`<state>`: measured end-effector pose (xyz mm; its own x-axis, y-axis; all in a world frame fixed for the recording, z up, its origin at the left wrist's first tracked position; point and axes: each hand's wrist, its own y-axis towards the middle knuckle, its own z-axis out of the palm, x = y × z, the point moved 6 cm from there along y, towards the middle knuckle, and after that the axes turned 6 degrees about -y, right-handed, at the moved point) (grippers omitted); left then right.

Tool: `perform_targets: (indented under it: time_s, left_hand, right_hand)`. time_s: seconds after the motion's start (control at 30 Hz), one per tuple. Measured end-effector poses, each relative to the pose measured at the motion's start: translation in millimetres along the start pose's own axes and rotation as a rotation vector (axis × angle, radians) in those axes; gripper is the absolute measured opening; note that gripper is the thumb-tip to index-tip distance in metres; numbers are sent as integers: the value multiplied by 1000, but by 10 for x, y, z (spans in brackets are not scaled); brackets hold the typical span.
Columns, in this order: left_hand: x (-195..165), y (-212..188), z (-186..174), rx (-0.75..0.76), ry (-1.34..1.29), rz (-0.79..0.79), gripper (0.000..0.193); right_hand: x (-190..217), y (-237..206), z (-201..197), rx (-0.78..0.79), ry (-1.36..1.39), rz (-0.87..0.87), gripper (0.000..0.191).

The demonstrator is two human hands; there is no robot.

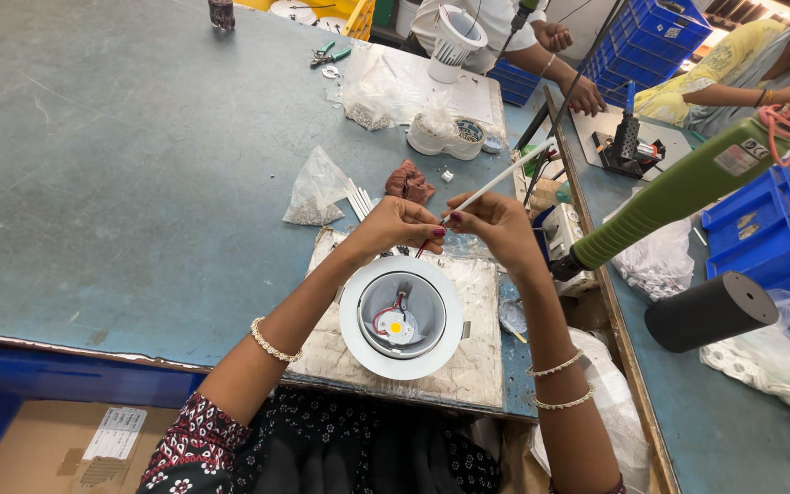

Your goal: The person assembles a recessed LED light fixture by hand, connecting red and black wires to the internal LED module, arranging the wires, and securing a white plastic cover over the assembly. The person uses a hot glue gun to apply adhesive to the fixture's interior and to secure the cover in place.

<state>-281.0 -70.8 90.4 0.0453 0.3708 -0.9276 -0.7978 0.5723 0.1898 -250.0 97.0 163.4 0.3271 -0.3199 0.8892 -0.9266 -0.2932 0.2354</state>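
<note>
A round white downlight housing (401, 316) lies face up on a worn white pad (482, 352), with a small yellow LED chip and red wires inside it. Just above the housing, my left hand (401, 225) pinches a thin red wire that runs down into the housing. My right hand (494, 225) holds a long thin white sleeve tube (497, 181) that slants up to the right. Both hands meet fingertip to fingertip over the fixture's far rim.
Small plastic bags of parts (314, 190), a dark red rag (410, 183), pliers (326, 55) and a white fixture (454, 37) lie on the grey-blue table (121, 183). A green-handled tool (678, 197) hangs at right, near blue crates (774, 229). Two other people work at the far right.
</note>
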Motion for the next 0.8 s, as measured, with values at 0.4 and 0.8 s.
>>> perform_targets:
  time_s: [0.4, 0.8]
  left_hand:
    - [-245, -87, 73, -101, 225, 112, 35]
    - [-324, -115, 66, -144, 419, 183, 33]
  right_hand:
    - [-207, 21, -15, 28, 23, 114, 28]
    - [-409, 59, 36, -2, 90, 101, 25]
